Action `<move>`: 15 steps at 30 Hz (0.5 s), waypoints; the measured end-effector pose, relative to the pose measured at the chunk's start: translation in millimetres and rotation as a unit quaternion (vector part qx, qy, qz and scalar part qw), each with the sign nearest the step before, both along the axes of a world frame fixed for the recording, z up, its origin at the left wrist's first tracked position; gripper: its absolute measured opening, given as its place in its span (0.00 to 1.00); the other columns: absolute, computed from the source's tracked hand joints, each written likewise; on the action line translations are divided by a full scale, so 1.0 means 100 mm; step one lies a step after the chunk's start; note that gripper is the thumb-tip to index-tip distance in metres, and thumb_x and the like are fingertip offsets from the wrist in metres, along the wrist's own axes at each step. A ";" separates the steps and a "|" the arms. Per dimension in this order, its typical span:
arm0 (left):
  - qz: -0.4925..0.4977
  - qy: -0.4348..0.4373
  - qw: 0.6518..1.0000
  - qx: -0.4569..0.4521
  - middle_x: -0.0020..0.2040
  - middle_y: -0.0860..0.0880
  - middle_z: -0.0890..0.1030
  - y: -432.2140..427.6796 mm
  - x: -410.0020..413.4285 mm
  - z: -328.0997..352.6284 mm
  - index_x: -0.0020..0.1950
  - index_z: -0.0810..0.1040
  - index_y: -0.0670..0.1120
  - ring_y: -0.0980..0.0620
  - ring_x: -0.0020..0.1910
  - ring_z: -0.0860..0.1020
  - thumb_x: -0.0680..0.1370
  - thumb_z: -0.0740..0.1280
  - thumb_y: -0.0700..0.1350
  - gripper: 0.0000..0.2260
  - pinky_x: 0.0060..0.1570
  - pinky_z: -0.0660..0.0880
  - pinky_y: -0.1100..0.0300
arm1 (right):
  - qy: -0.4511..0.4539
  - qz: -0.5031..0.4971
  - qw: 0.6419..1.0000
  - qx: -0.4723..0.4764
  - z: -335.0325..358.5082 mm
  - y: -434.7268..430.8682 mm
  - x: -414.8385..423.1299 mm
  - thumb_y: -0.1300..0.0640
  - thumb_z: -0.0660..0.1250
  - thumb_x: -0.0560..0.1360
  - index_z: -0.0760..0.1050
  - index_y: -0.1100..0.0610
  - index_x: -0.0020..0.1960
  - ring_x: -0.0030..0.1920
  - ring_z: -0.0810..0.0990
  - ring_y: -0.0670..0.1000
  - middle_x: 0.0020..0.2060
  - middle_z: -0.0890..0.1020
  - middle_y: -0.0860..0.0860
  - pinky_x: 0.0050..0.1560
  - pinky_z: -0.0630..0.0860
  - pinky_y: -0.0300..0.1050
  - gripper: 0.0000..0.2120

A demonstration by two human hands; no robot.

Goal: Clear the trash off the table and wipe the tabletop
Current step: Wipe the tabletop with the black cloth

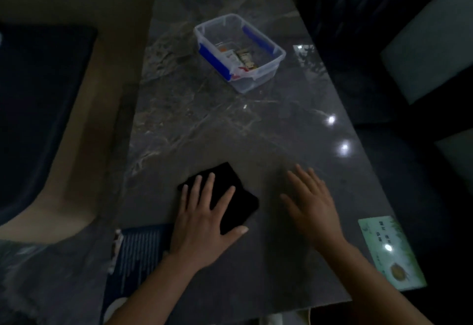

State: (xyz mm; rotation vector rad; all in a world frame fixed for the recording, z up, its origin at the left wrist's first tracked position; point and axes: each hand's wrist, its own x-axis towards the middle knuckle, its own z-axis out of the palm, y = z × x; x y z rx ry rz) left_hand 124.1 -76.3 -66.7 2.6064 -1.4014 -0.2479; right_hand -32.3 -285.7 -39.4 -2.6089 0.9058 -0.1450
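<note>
Cloth [225, 196] on the table [230, 130] front; bin [239, 52] behind, holding wrappers [239, 60]

Black folded cloth [225, 196] flat on marble tabletop [230, 132], wrappers [239, 60] in clear bin [256, 79]

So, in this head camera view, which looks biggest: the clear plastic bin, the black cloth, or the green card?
1. Clear plastic bin with blue clips
2. Black folded cloth and green printed card: too alike to rank, the cloth partly under the left hand.

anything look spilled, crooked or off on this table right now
Nothing spilled or damaged shows. The clear bin sits askew to the table edges, wrappers inside it. The left hand lies flat on the black cloth; the right hand is spread beside it. The picture is dim.
</note>
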 end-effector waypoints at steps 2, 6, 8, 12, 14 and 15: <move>0.004 -0.016 1.000 0.025 0.81 0.43 0.49 -0.16 0.02 -0.04 0.80 0.52 0.58 0.38 0.79 0.47 0.74 0.47 0.76 0.38 0.76 0.45 0.38 | 0.080 -0.040 0.996 -0.021 -0.03 -0.27 -0.35 0.33 0.51 0.78 0.56 0.44 0.79 0.79 0.45 0.51 0.80 0.52 0.47 0.78 0.46 0.54 0.32; -0.015 -0.038 0.999 0.022 0.80 0.42 0.55 -0.62 0.11 -0.09 0.79 0.56 0.57 0.36 0.78 0.52 0.76 0.47 0.72 0.35 0.75 0.47 0.37 | 0.170 -0.038 0.983 -0.050 -0.20 -0.54 -0.61 0.24 0.36 0.74 0.39 0.38 0.78 0.78 0.33 0.51 0.80 0.40 0.45 0.78 0.37 0.55 0.37; -0.026 -0.051 0.998 0.020 0.80 0.41 0.56 -1.01 0.17 -0.08 0.79 0.56 0.57 0.35 0.78 0.53 0.77 0.47 0.71 0.34 0.76 0.47 0.37 | 0.156 -0.042 0.985 -0.065 -0.27 -0.56 -0.59 0.25 0.39 0.75 0.42 0.39 0.79 0.79 0.36 0.52 0.80 0.43 0.46 0.77 0.40 0.57 0.37; -0.053 -0.059 0.996 0.027 0.80 0.41 0.56 -1.91 0.23 -0.06 0.78 0.55 0.58 0.35 0.77 0.53 0.76 0.46 0.71 0.34 0.76 0.45 0.38 | 0.125 -0.049 0.989 -0.063 -0.34 -0.58 -0.59 0.26 0.45 0.76 0.48 0.41 0.80 0.80 0.41 0.54 0.80 0.50 0.47 0.76 0.46 0.60 0.36; -0.064 -0.063 0.995 0.033 0.81 0.42 0.54 -2.34 0.23 -0.06 0.78 0.54 0.59 0.36 0.78 0.51 0.75 0.44 0.71 0.34 0.76 0.43 0.38 | 0.111 -0.051 0.991 -0.053 -0.36 -0.58 -0.58 0.26 0.47 0.76 0.50 0.41 0.80 0.80 0.44 0.55 0.80 0.53 0.48 0.75 0.49 0.61 0.37; -0.071 -0.065 0.995 0.036 0.81 0.42 0.53 -2.53 0.22 -0.06 0.79 0.52 0.59 0.36 0.78 0.49 0.75 0.43 0.72 0.34 0.76 0.42 0.38 | 0.109 -0.051 0.991 -0.050 -0.36 -0.59 -0.57 0.26 0.48 0.76 0.51 0.42 0.80 0.80 0.45 0.55 0.80 0.54 0.49 0.75 0.50 0.62 0.37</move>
